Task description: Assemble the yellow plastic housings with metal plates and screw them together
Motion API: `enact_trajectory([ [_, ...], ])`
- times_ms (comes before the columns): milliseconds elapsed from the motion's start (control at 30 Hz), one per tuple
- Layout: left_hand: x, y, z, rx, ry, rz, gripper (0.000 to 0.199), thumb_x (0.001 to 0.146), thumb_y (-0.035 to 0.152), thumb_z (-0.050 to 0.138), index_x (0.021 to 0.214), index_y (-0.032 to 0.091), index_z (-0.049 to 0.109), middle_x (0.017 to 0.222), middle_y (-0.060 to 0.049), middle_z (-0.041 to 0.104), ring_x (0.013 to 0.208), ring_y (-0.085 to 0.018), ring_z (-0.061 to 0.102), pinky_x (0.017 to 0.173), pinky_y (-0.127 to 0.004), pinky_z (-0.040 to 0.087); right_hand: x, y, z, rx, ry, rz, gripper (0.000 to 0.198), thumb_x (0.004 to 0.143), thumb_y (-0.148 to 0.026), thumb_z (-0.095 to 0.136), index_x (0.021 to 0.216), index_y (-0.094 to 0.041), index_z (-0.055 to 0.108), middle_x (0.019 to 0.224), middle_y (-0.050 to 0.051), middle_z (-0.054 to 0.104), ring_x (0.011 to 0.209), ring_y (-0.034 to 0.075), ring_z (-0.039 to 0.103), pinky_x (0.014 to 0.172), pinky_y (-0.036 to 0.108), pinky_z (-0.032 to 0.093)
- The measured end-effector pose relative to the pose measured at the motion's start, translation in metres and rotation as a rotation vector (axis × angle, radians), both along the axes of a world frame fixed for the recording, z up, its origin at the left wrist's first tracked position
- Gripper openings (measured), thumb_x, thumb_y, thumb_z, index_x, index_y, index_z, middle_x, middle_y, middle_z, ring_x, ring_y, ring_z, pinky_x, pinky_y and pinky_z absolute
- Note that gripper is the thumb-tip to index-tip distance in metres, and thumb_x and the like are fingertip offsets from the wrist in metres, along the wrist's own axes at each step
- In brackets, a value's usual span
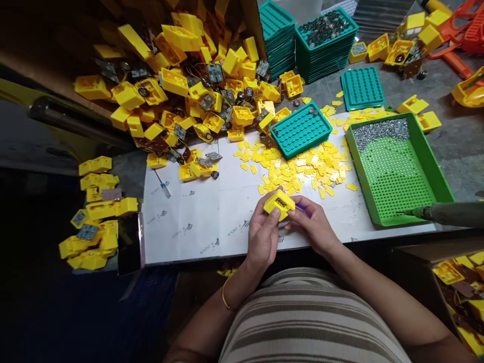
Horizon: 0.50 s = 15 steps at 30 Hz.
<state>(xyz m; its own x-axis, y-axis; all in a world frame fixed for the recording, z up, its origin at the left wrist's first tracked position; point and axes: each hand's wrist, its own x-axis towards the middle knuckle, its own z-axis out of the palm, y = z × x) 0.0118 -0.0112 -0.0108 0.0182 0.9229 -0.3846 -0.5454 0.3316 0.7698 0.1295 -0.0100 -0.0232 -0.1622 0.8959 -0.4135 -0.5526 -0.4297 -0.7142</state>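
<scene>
A small yellow plastic housing [284,200] with a dark slot in its face is held up between both hands, just above the near edge of the white sheet. My left hand [262,229] is closed on its left side, thumb on the front. From the right, my right hand [312,222] grips the same housing with thumb and fingers. Something purple [304,207] shows behind the right fingers; its kind is hidden. Small flat yellow pieces [298,169] lie scattered just beyond the hands. Among them rests a teal tray [301,131] with a few round metal parts.
Yellow housings with wires [181,91] are heaped at the back left. A green perforated basket [401,176] of small screws stands right, with a driver tool [449,214] over its near edge. A screwdriver [163,186] lies left. Teal tray stacks [321,58] stand behind.
</scene>
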Motion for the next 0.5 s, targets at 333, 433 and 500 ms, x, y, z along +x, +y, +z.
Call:
enact_trajectory([
  [333,-0.037,-0.027,0.002,-0.315,0.039,-0.399,0.042,0.064,0.016,0.082,0.103,0.019,0.067,0.092,-0.003,0.071,0.083,-0.014,0.063,0.079,-0.025,0.048,0.033,-0.038,-0.007,0.606,-0.768,0.281,0.017,0.093,-0.033,0.052,0.097,-0.021,0.063,0.09,0.005,0.063,0.079,0.016,0.06,0.069,0.029,0.051],
  [433,-0.042,-0.03,0.002,-0.393,-0.011,-0.372,0.049,0.066,0.018,0.081,0.112,0.018,0.065,0.095,-0.004,0.07,0.084,-0.014,0.064,0.078,-0.025,0.049,0.035,-0.024,-0.006,0.647,-0.919,0.335,0.022,0.093,-0.032,0.051,0.108,-0.021,0.062,0.098,0.007,0.065,0.085,0.017,0.062,0.072,0.029,0.051],
  [500,-0.045,-0.03,0.002,-0.396,0.004,-0.317,0.042,0.068,0.019,0.079,0.107,0.018,0.065,0.088,-0.002,0.069,0.078,-0.012,0.063,0.073,-0.023,0.05,0.03,-0.009,-0.007,0.645,-1.114,0.313,0.025,0.092,-0.031,0.052,0.113,-0.02,0.062,0.1,0.007,0.065,0.083,0.017,0.063,0.069,0.028,0.049],
])
